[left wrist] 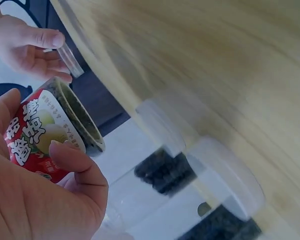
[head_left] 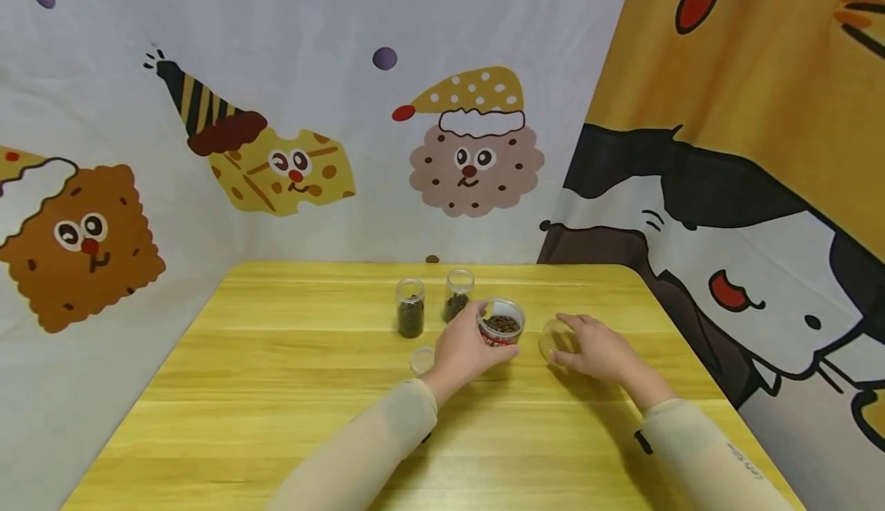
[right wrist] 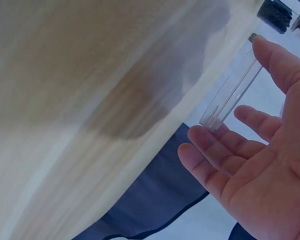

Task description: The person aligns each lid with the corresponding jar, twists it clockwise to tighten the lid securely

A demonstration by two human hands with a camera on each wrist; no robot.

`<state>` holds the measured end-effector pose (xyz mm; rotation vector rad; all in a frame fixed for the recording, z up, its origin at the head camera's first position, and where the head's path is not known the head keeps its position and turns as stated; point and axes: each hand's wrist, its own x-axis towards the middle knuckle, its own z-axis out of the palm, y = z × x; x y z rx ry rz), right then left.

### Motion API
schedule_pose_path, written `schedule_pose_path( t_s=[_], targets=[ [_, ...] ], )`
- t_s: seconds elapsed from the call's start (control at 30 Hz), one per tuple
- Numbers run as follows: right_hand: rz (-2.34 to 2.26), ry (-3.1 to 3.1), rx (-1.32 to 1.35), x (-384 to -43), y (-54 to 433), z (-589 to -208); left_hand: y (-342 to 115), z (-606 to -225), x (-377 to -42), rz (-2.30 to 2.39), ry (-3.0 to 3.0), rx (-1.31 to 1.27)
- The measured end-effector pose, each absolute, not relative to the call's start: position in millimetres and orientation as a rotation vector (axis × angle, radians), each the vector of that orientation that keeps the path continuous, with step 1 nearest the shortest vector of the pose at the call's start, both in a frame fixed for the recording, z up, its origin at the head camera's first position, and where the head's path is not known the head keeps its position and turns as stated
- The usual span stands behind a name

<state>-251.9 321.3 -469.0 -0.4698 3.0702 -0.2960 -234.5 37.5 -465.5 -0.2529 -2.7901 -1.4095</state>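
Observation:
My left hand (head_left: 465, 351) grips the side of a clear open jar (head_left: 502, 336), held near upright over the table. Dark brown pellets lie inside it. Its red label (left wrist: 42, 135) with white lettering and pale round fruit shows in the left wrist view. To the right, my right hand (head_left: 600, 351) holds a clear round lid (right wrist: 232, 92) on edge by its rim, between thumb and fingers. Lid and jar are apart. Behind the left hand stand two clear jars without lids, the left jar (head_left: 410, 319) and the right jar (head_left: 456, 300), both with dark contents.
A small clear lid (head_left: 422, 360) lies beside the left wrist. Two translucent lids, a near lid (left wrist: 227, 175) and a far lid (left wrist: 162, 125), show before the jars in the left wrist view. The wood-grain table (head_left: 276, 357) meets a cartoon-printed cloth (head_left: 332, 27) behind.

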Motion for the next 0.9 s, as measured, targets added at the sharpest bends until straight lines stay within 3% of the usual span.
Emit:
schedule_pose_path(
  t_s=[0.4,0.9],
  targets=[
    [-0.324,3.071,-0.460,-247,315,-450,-20,-465,-207,-1.336,-2.802,-0.336],
    [-0.381,3.100,-0.618,-242,295,-438,-76,-465,-192,-1.212,-2.733,-0.213]
  ],
)
